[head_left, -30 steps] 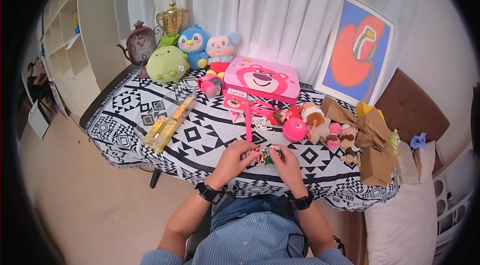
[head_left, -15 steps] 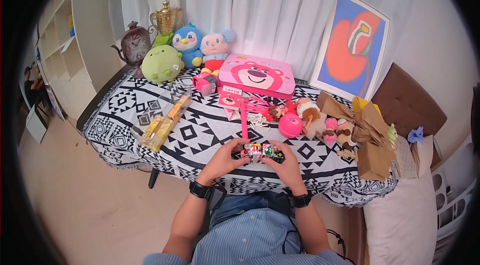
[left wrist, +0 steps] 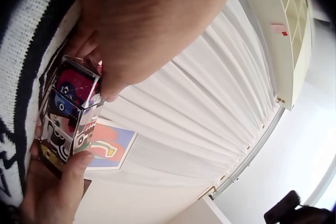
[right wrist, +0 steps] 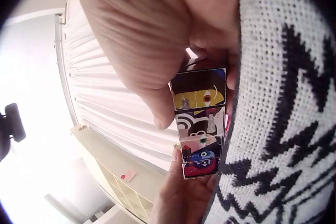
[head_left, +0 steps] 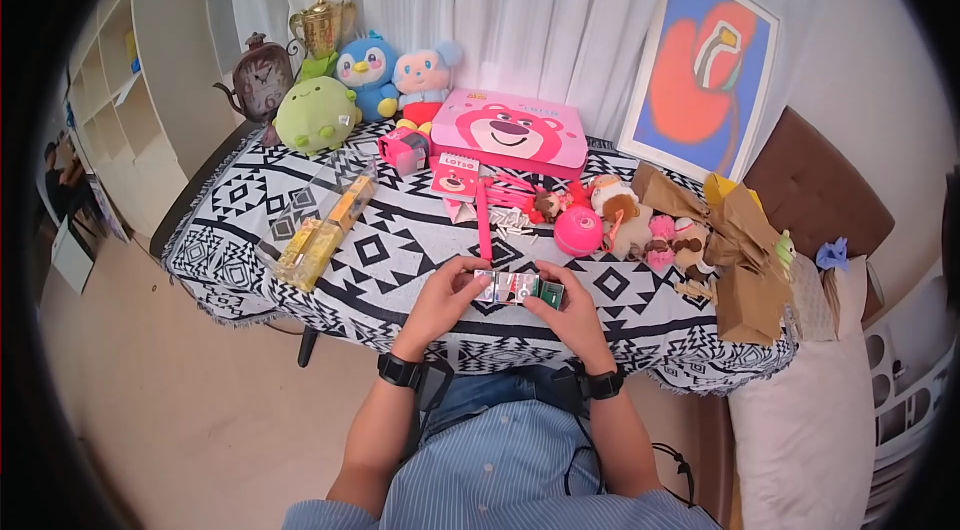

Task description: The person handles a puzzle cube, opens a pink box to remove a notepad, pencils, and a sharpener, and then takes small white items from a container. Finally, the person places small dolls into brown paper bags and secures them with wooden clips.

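Note:
Low over the near edge of the patterned cloth, both hands hold a folding picture cube (head_left: 518,288), stretched into a row of small blocks with glossy printed faces. The left hand (head_left: 447,298) grips one end, its thumb on the upper face and its fingers behind. At the other end, the right hand (head_left: 575,315) pinches a green-printed block with its thumb on top. Hinge lines between the blocks (left wrist: 65,113) show in the left wrist view. From the right wrist, the blocks (right wrist: 199,124) carry printed eyes in yellow, blue and red.
Past the hands lie a pink stick (head_left: 483,220), white pieces (head_left: 511,223), a pink ball (head_left: 578,232) and small plush toys (head_left: 612,198). A pink bear box (head_left: 510,135) stands behind. Yellow packaging (head_left: 325,235) is at left, brown paper (head_left: 745,305) at right.
The hands have turned the cube's blocks, so different printed faces point up. The thumbs lay over it at first, then moved to its near side, and now rest on top at both ends.

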A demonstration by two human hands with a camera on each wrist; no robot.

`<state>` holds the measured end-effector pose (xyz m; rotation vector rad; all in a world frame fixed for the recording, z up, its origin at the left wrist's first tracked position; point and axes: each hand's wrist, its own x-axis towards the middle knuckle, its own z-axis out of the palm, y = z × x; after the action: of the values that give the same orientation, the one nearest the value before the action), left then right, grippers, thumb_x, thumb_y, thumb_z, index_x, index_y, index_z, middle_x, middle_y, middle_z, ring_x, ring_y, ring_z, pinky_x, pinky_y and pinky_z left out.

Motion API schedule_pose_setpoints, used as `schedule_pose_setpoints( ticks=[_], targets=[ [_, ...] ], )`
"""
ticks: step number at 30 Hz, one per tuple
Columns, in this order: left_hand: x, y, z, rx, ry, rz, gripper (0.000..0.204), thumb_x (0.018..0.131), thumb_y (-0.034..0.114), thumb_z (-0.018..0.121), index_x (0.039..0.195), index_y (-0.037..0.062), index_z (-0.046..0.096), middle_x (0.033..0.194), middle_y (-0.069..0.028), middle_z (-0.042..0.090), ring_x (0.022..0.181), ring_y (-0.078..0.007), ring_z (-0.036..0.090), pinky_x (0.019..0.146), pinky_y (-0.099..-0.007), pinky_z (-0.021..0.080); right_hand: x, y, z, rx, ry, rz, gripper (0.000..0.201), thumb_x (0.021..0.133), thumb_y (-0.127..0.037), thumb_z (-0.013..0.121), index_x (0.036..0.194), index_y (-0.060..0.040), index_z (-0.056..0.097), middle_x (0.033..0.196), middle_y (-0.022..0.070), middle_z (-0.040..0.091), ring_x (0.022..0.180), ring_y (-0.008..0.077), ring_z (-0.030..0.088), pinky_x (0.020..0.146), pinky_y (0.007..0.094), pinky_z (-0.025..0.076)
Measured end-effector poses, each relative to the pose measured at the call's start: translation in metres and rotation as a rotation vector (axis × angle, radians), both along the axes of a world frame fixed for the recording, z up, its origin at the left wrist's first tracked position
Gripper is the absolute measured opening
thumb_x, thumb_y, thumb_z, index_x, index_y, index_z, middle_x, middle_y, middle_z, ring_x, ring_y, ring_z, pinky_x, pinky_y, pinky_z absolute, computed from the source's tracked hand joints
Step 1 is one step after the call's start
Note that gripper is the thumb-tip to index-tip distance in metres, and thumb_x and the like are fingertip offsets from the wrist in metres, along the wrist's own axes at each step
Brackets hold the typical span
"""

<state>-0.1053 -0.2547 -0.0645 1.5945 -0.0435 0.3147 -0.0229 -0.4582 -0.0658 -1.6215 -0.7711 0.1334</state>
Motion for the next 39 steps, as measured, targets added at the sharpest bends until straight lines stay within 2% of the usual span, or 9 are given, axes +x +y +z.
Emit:
schedule_pose_setpoints(
  ticks=[4,7,9,10,17,19,28,34,39],
  targets=[
    [0.003,0.003,-0.005,0.025,0.030,0.024,0.027,0.095,0.014,0.056,0.116,-0.0015,0.056,0.103,-0.0051,0.063,0.088,-0.0080,0.059,0.078,-0.0218,0.046,-0.005,0.000,0.007,-0.016,0.093,0.047,0.058,0.078,-0.003,0.074,0.130,-0.0021,0.047,0.117,0.0063,0.051,0.104,0.0123,0.051,0.090,0.0260,0.044],
    [0.001,0.001,-0.001,0.035,0.044,0.031,0.029,0.093,0.012,0.059,0.118,-0.0018,0.055,0.103,-0.0059,0.063,0.089,-0.0088,0.060,0.080,-0.0224,0.047,-0.002,0.001,0.004,-0.032,-0.145,-0.018,0.054,0.080,-0.006,0.073,0.127,-0.0013,0.047,0.112,0.0064,0.055,0.096,0.0112,0.054,0.083,0.0248,0.047],
    [-0.002,-0.002,0.004,-0.041,0.006,-0.047,0.030,0.089,0.007,0.062,0.118,-0.0018,0.055,0.104,-0.0062,0.064,0.091,-0.0092,0.060,0.082,-0.0230,0.048,-0.005,0.000,0.011,-0.005,0.197,-0.068,0.046,0.082,-0.008,0.072,0.121,-0.0005,0.049,0.103,0.0050,0.059,0.087,0.0102,0.057,0.073,0.0232,0.049],
    [-0.002,-0.003,0.006,-0.076,0.017,-0.063,0.034,0.087,0.004,0.064,0.119,-0.0020,0.055,0.103,-0.0058,0.064,0.092,-0.0095,0.060,0.083,-0.0234,0.048,-0.005,0.001,0.009,0.021,0.167,-0.088,0.044,0.083,-0.016,0.073,0.117,0.0016,0.051,0.100,0.0074,0.063,0.088,0.0113,0.059,0.078,0.0251,0.048],
    [-0.001,0.001,0.005,-0.077,0.017,-0.060,0.039,0.086,0.002,0.065,0.123,-0.0011,0.055,0.108,-0.0064,0.064,0.093,-0.0096,0.060,0.084,-0.0226,0.048,-0.002,0.002,0.005,-0.050,0.084,-0.166,0.039,0.084,-0.018,0.072,0.112,0.0022,0.055,0.098,0.0066,0.063,0.089,0.0108,0.059,0.076,0.0249,0.047],
    [-0.001,0.001,0.003,-0.093,-0.007,-0.060,0.039,0.085,0.002,0.066,0.121,-0.0029,0.054,0.111,-0.0109,0.064,0.097,-0.0126,0.062,0.087,-0.0256,0.050,-0.002,0.003,0.004,-0.004,0.091,-0.140,0.042,0.083,-0.017,0.072,0.115,0.0019,0.053,0.101,0.0075,0.063,0.091,0.0112,0.058,0.078,0.0248,0.047],
    [0.002,0.001,0.002,-0.098,-0.134,-0.050,0.044,0.080,-0.007,0.068,0.121,-0.0019,0.053,0.116,-0.0092,0.058,0.110,-0.0153,0.057,0.094,-0.0286,0.048,0.001,0.003,0.003,0.153,0.113,-0.008,0.055,0.081,-0.005,0.072,0.129,0.0013,0.046,0.111,0.0084,0.059,0.102,0.0145,0.058,0.089,0.0272,0.047],
    [0.003,0.003,-0.002,-0.216,-0.064,-0.077,0.045,0.078,-0.007,0.069,0.120,-0.0011,0.052,0.116,-0.0091,0.057,0.110,-0.0168,0.057,0.095,-0.0287,0.047,-0.002,0.001,0.009,0.114,0.167,0.011,0.054,0.082,-0.004,0.071,0.130,0.0012,0.045,0.112,0.0076,0.058,0.103,0.0127,0.056,0.087,0.0262,0.046],
    [0.004,0.002,-0.005,-0.122,-0.072,-0.068,0.049,0.077,-0.006,0.070,0.122,-0.0014,0.051,0.115,-0.0099,0.059,0.107,-0.0157,0.057,0.092,-0.0277,0.048,0.001,-0.001,0.004,0.140,0.155,-0.015,0.049,0.085,-0.007,0.069,0.128,0.0011,0.046,0.110,0.0074,0.058,0.099,0.0117,0.056,0.085,0.0251,0.046]
  ],
)
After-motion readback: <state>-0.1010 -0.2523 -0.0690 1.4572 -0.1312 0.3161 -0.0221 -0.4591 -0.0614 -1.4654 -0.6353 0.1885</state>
